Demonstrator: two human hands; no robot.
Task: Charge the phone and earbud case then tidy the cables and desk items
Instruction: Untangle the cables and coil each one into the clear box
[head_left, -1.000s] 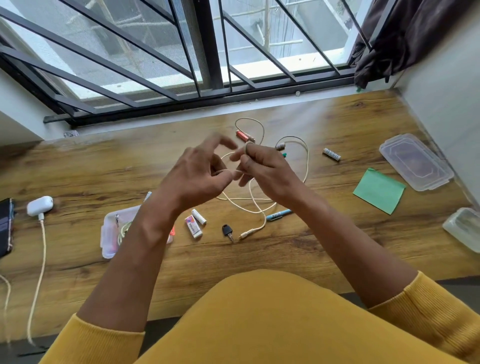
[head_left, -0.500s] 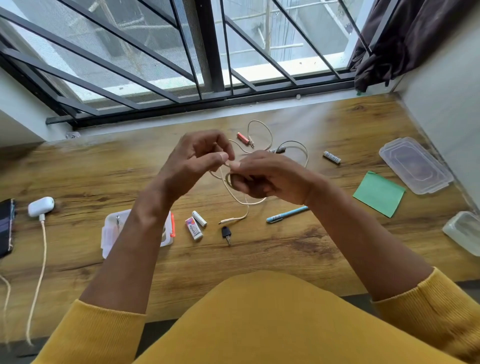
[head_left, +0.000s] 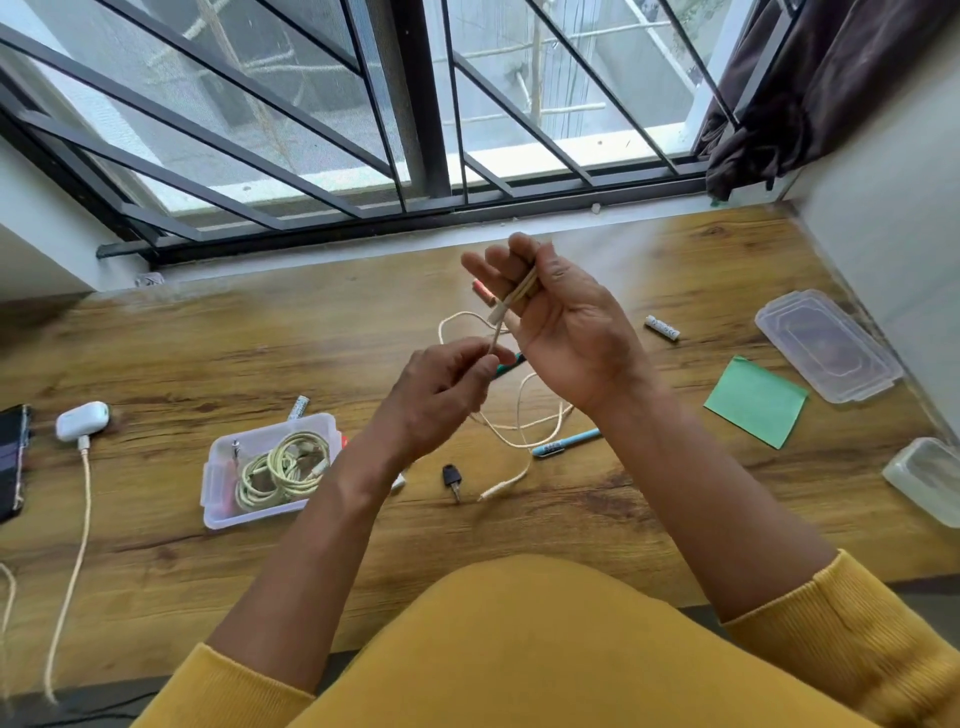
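Loose cable (head_left: 511, 434): cream, thin, slack; runs from raised hands down to the bench (head_left: 156, 358) in open loops, free plug end lying near a black key (head_left: 451, 477).
Right hand (head_left: 563, 317): raised, palm toward camera, fingers curled around a few strands of the cable bunched beside a pale connector.
Left hand (head_left: 441, 387): lower, fingertips pinching the same cable just below the connector.
Coiled cable (head_left: 283, 470): cream, wound in loops, lying inside an open clear plastic box (head_left: 218, 506) at bench centre-left.
Earbud case (head_left: 82, 420): white, rounded, at bench left, with a cream charging cable (head_left: 78, 545) plugged in and trailing toward the near edge.
Phone (head_left: 13, 462): dark, at far left edge, partly cut off.
Pen (head_left: 563, 443): light blue, beside the loose cable loops.
Battery (head_left: 661, 328): white, right of the hands.
Green sticky pad (head_left: 756, 400): at right, near a clear lid (head_left: 826, 345).
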